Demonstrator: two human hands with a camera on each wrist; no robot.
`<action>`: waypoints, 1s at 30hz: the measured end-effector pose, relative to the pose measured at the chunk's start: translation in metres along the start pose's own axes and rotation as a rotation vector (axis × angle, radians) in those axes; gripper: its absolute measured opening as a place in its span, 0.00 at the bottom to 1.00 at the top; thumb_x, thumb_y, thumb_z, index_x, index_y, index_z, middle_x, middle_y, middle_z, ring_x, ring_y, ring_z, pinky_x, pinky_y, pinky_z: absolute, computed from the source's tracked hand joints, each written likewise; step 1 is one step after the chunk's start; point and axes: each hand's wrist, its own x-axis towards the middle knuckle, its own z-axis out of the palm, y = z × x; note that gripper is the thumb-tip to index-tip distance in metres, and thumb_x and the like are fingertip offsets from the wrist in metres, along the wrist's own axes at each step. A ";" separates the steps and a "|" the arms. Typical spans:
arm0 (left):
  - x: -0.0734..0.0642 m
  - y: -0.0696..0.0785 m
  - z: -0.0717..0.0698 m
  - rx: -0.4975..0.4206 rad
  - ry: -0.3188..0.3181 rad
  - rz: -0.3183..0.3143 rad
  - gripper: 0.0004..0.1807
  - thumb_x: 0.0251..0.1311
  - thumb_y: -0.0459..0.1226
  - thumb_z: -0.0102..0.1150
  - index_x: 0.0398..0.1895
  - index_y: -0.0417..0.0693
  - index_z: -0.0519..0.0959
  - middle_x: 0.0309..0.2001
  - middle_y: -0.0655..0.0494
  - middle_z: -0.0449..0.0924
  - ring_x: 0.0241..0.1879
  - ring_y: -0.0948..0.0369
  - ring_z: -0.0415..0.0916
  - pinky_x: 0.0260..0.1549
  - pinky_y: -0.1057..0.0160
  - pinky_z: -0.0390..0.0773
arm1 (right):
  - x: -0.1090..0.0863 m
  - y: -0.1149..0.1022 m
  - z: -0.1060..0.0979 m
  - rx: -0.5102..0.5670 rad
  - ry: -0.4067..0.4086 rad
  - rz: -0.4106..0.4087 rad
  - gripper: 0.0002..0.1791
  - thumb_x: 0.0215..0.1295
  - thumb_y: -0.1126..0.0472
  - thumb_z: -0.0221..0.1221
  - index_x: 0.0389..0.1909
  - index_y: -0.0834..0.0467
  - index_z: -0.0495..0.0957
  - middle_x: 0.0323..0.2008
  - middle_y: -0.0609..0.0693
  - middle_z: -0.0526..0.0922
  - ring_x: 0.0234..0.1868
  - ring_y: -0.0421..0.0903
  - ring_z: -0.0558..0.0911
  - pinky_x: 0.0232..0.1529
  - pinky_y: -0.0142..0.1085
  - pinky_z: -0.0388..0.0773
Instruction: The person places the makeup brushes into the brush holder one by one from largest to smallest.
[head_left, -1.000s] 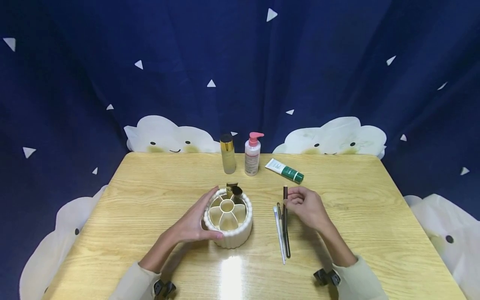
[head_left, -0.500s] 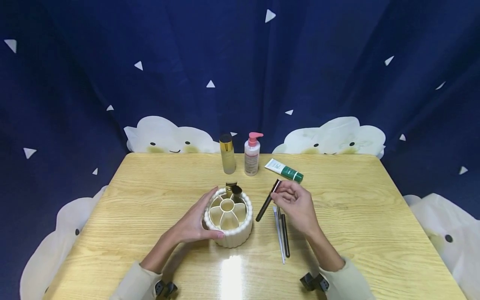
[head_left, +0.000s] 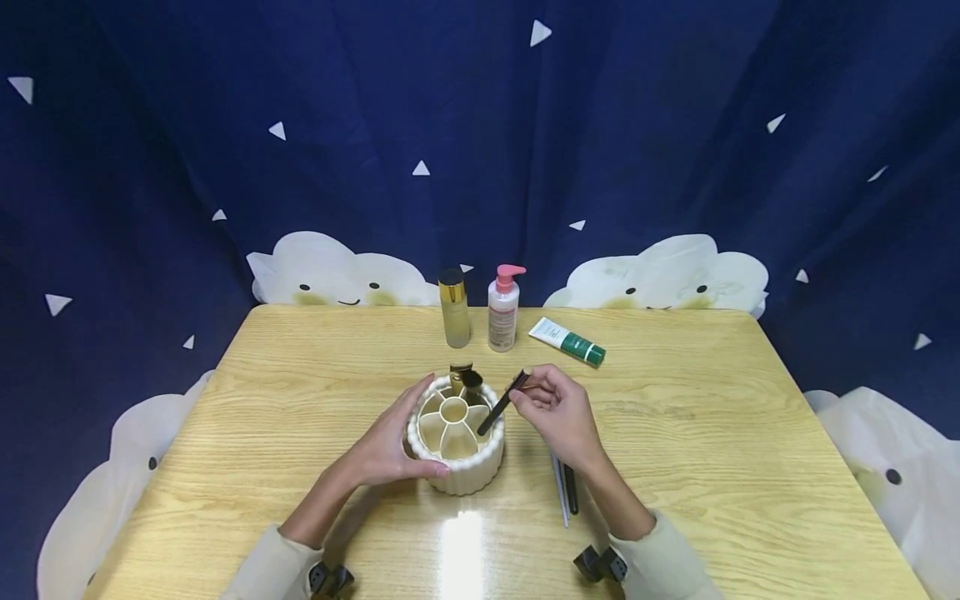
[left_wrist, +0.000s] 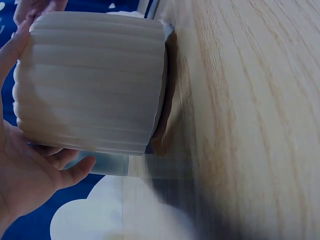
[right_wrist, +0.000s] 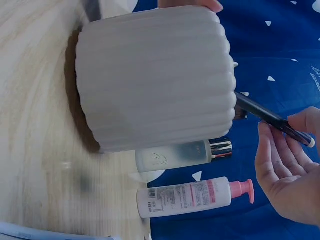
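Observation:
A cream, ribbed makeup organizer (head_left: 462, 478) with petal-shaped compartments stands on the table. My left hand (head_left: 390, 442) grips its left side, thumb at the front of the rim and fingers toward the back. My right hand (head_left: 562, 421) pinches a slim black cosmetic pen (right_wrist: 267, 116) near its upper end. Tilted, the pen's lower end dips inside the rim, over a right-hand compartment. At the back of the organizer stand a dark makeup brush (head_left: 472, 380) and a gold-and-dark item (head_left: 457, 382). The organizer's wall (left_wrist: 95, 85) hides its inside in both wrist views.
Behind the organizer stand a gold-collared bottle (head_left: 454, 310) and a pink pump bottle (head_left: 502, 315). A green-and-white tube (head_left: 567, 342) lies to their right. Below my right hand lie a pale thin brush (head_left: 559, 493) and a black stick (head_left: 572, 492), partly covered by the hand.
My right hand has lifted the black pen off the table beside the brushes, carried it left and tilted it over the organizer. My left hand keeps its grip in place.

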 end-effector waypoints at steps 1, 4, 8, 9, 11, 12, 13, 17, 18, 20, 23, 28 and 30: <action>0.000 0.000 0.000 0.000 0.000 -0.001 0.67 0.31 0.57 0.76 0.76 0.60 0.45 0.75 0.44 0.48 0.72 0.42 0.50 0.65 0.33 0.55 | 0.000 0.001 0.002 -0.016 -0.008 -0.008 0.10 0.55 0.75 0.60 0.39 0.71 0.73 0.36 0.67 0.83 0.33 0.34 0.83 0.36 0.26 0.83; -0.001 -0.001 -0.001 -0.003 0.003 -0.004 0.67 0.31 0.58 0.76 0.76 0.60 0.44 0.75 0.45 0.48 0.72 0.42 0.50 0.65 0.33 0.55 | 0.000 0.003 0.006 -0.060 -0.026 -0.019 0.09 0.56 0.73 0.61 0.37 0.70 0.75 0.34 0.65 0.83 0.32 0.34 0.82 0.36 0.27 0.83; 0.000 -0.001 -0.001 -0.007 0.005 0.000 0.67 0.31 0.58 0.76 0.76 0.61 0.44 0.75 0.45 0.49 0.71 0.42 0.51 0.65 0.34 0.56 | 0.001 0.007 0.009 -0.096 -0.035 -0.024 0.08 0.56 0.71 0.62 0.36 0.68 0.77 0.33 0.63 0.84 0.31 0.34 0.82 0.36 0.27 0.83; 0.000 -0.001 -0.001 -0.008 0.004 0.001 0.67 0.31 0.58 0.76 0.76 0.61 0.44 0.75 0.45 0.49 0.71 0.42 0.51 0.65 0.33 0.56 | 0.001 0.008 0.010 -0.105 -0.036 -0.025 0.07 0.56 0.71 0.62 0.36 0.68 0.77 0.33 0.63 0.84 0.31 0.34 0.82 0.36 0.28 0.83; 0.000 -0.001 -0.001 -0.012 0.003 0.004 0.67 0.31 0.58 0.76 0.76 0.60 0.44 0.74 0.44 0.49 0.71 0.42 0.52 0.65 0.33 0.56 | 0.001 0.010 0.011 -0.129 -0.040 -0.030 0.07 0.56 0.70 0.63 0.36 0.67 0.78 0.32 0.61 0.85 0.31 0.34 0.82 0.35 0.28 0.83; 0.000 -0.001 -0.002 -0.012 0.002 0.003 0.67 0.31 0.58 0.76 0.76 0.59 0.44 0.74 0.45 0.49 0.71 0.42 0.52 0.65 0.33 0.56 | 0.001 0.011 0.011 -0.144 -0.043 -0.035 0.07 0.56 0.69 0.63 0.36 0.67 0.79 0.32 0.61 0.85 0.31 0.35 0.82 0.35 0.28 0.83; 0.000 -0.001 -0.002 -0.012 0.002 0.004 0.67 0.31 0.57 0.76 0.76 0.59 0.44 0.74 0.44 0.49 0.71 0.42 0.52 0.65 0.33 0.56 | 0.001 0.011 0.011 -0.166 -0.044 -0.043 0.07 0.55 0.69 0.64 0.35 0.66 0.80 0.31 0.59 0.85 0.30 0.35 0.81 0.33 0.27 0.82; 0.000 -0.001 -0.002 -0.006 0.001 0.004 0.67 0.32 0.57 0.76 0.76 0.60 0.44 0.74 0.44 0.49 0.71 0.42 0.52 0.65 0.34 0.56 | 0.001 0.015 0.013 -0.285 -0.030 -0.103 0.06 0.52 0.65 0.67 0.32 0.60 0.82 0.27 0.52 0.84 0.28 0.36 0.78 0.28 0.26 0.77; 0.000 -0.001 -0.001 -0.004 0.000 0.003 0.67 0.32 0.57 0.76 0.76 0.60 0.44 0.74 0.45 0.49 0.71 0.42 0.52 0.65 0.34 0.56 | 0.001 0.017 0.013 -0.312 -0.026 -0.119 0.05 0.52 0.64 0.67 0.30 0.59 0.82 0.26 0.50 0.83 0.27 0.37 0.77 0.27 0.25 0.76; 0.000 -0.001 -0.001 -0.005 0.000 0.003 0.67 0.32 0.57 0.76 0.76 0.60 0.44 0.74 0.45 0.49 0.71 0.43 0.52 0.65 0.34 0.56 | 0.001 0.019 0.014 -0.353 -0.024 -0.147 0.05 0.50 0.63 0.68 0.28 0.56 0.82 0.25 0.47 0.81 0.27 0.39 0.75 0.26 0.25 0.74; 0.000 -0.002 0.000 -0.008 0.001 0.003 0.67 0.32 0.57 0.76 0.75 0.60 0.45 0.74 0.45 0.49 0.71 0.43 0.52 0.66 0.35 0.56 | 0.000 0.023 0.016 -0.386 -0.040 -0.191 0.04 0.50 0.62 0.69 0.26 0.55 0.82 0.25 0.45 0.80 0.26 0.40 0.75 0.26 0.25 0.74; 0.000 -0.003 0.000 -0.007 0.003 0.009 0.67 0.32 0.57 0.76 0.76 0.59 0.45 0.74 0.45 0.50 0.71 0.43 0.52 0.66 0.36 0.56 | -0.002 0.026 0.018 -0.441 -0.060 -0.277 0.04 0.49 0.63 0.69 0.25 0.55 0.83 0.24 0.44 0.80 0.27 0.40 0.76 0.26 0.27 0.75; 0.000 -0.002 0.000 -0.004 0.003 0.011 0.67 0.32 0.57 0.76 0.76 0.57 0.45 0.74 0.44 0.50 0.71 0.43 0.52 0.66 0.36 0.56 | -0.001 0.026 0.018 -0.461 -0.070 -0.288 0.05 0.48 0.63 0.70 0.25 0.55 0.83 0.24 0.46 0.79 0.27 0.40 0.75 0.26 0.27 0.75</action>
